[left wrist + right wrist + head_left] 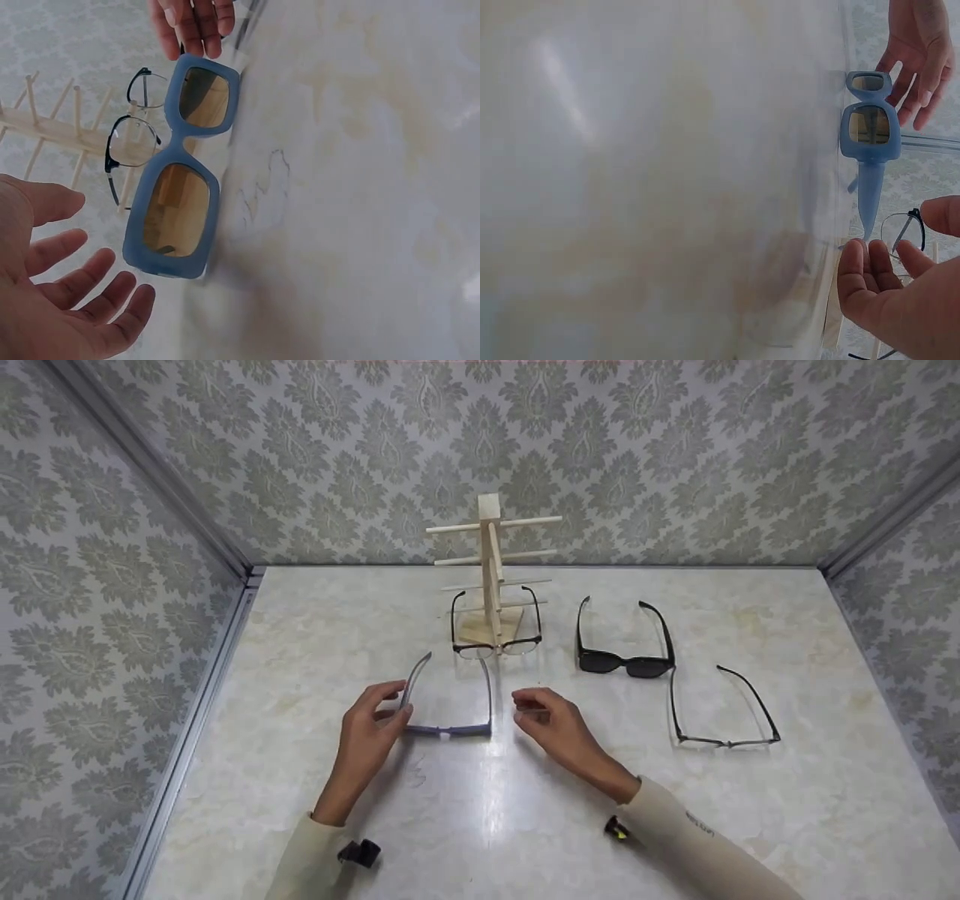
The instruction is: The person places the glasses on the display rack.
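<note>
Pale sleeves come nearest, reaching in over the work. Patterned walls close off the back and sides, and a marbled table fills the space between. Toward its far edge rises a wooden stand with rows of pegs. The left hand, fingers loosely parted, grips nothing; from overhead it seems to meet one arm of the blue sunglasses, yet the left wrist view has it fanned beside the frame, so I cannot tell whether they touch. The right hand, fingers softly bent and holding nothing, overlaps an arm tip in the right wrist view, while overhead a plain gap separates them. That blue pair sits on the table between the hands, arms pointing at the stand. Black sunglasses and thin-framed glasses, close together on the right, show clearly only from overhead; dark-browed glasses straddle the stand's post. Just the wrist views reveal the blue pair's amber lenses.
</note>
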Tool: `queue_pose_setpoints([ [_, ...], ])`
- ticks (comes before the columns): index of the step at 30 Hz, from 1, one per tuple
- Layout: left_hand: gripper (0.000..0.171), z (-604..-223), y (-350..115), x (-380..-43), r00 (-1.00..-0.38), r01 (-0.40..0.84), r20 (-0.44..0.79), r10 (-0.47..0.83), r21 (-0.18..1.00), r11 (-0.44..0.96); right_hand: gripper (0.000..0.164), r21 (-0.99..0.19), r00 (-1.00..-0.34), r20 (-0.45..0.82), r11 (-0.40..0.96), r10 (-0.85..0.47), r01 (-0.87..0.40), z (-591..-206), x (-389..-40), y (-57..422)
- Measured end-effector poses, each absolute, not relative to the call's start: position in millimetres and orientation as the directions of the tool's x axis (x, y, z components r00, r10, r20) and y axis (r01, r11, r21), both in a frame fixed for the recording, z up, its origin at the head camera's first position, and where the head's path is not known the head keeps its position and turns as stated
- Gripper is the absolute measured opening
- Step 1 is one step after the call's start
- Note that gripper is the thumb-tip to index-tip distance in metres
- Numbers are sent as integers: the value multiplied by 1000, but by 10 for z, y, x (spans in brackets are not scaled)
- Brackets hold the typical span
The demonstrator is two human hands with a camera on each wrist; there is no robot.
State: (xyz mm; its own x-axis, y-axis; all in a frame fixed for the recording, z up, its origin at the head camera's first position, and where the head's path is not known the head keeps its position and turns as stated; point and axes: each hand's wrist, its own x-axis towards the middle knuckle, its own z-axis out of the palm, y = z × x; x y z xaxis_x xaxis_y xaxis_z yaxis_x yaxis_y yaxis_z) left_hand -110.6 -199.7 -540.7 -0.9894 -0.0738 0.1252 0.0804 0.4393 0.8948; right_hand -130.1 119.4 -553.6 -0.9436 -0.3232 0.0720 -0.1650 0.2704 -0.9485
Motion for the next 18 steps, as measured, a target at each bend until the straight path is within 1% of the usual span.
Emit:
queue_pose_setpoints([
  [8, 47, -5499, -2033, -1115, -995, -10, 36, -95, 897, 442, 35, -956, -942, 66, 251, -330, -155, -5573, -1294, 1120],
  [12, 48, -5523, -2030, -1111, -995, -26, 18, -97, 898, 438, 35, -958, -940, 68, 242, -334, -156, -5594, -1307, 1102],
  [18, 50, -5536, -2017, -1109, -996, -43, -4, -89, 897, 439, 38, -959, -939, 31, 254, -344, -124, -5607, -1323, 1071],
])
